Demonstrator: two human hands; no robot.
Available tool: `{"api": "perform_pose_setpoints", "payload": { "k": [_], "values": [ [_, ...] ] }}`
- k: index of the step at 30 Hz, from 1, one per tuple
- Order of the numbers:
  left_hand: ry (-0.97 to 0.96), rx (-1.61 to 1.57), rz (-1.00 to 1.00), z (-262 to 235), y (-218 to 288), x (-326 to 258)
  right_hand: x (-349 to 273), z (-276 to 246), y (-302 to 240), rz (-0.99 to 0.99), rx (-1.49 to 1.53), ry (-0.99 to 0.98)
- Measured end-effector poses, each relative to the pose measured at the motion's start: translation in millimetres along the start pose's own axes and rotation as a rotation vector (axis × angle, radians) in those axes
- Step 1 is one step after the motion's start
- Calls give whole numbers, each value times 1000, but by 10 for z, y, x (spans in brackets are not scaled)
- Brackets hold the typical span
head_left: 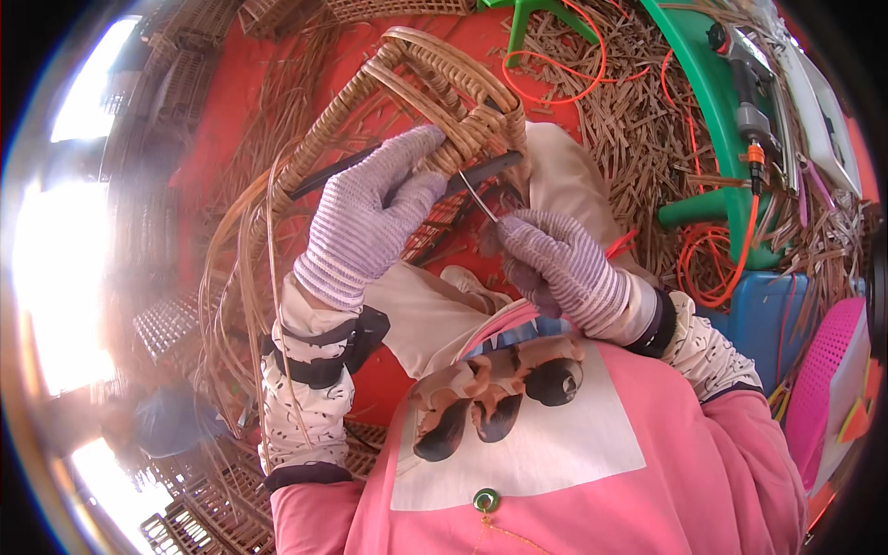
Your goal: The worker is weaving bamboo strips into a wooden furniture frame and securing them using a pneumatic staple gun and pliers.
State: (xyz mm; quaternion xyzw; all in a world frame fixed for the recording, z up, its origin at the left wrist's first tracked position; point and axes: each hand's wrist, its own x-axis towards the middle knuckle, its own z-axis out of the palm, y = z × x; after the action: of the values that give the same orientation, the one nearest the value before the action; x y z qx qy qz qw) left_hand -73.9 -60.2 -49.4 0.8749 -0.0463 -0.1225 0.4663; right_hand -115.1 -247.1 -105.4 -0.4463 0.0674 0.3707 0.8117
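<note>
Left-hand fingers (418,145) grip the wicker frame (479,129) near its lower edge, right-hand fingers (529,233) clasp a slim metal tool (478,196) meeting the weave, red floor (231,92) visible beyond.

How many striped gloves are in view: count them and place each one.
2. One glove covers the left hand, which grips the woven wicker piece; the other glove covers the right hand, which holds a thin metal tool.
</note>
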Motion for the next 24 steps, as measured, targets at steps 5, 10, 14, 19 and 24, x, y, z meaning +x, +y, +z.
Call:
{"api": "perform_pose_setpoints", "payload": {
  "k": [5, 10, 14, 19, 24],
  "values": [
    [28, 41, 40, -17, -55, 29, 55, -29, 47, 1, 16, -22],
    [17, 10, 35, -22, -73, 24, 59, -53, 34, 3, 37, -43],
    [26, 15, 71, -23, -82, 9, 38, -65, 12, 23, 14, -25],
    [65, 39, 107, 6, -106, 47, 65, -52, 15, 21, -35, 9],
    [131, 139, 176, 92, -112, 41, 76, -24, 43, 1, 20, 43]
  ]
}}
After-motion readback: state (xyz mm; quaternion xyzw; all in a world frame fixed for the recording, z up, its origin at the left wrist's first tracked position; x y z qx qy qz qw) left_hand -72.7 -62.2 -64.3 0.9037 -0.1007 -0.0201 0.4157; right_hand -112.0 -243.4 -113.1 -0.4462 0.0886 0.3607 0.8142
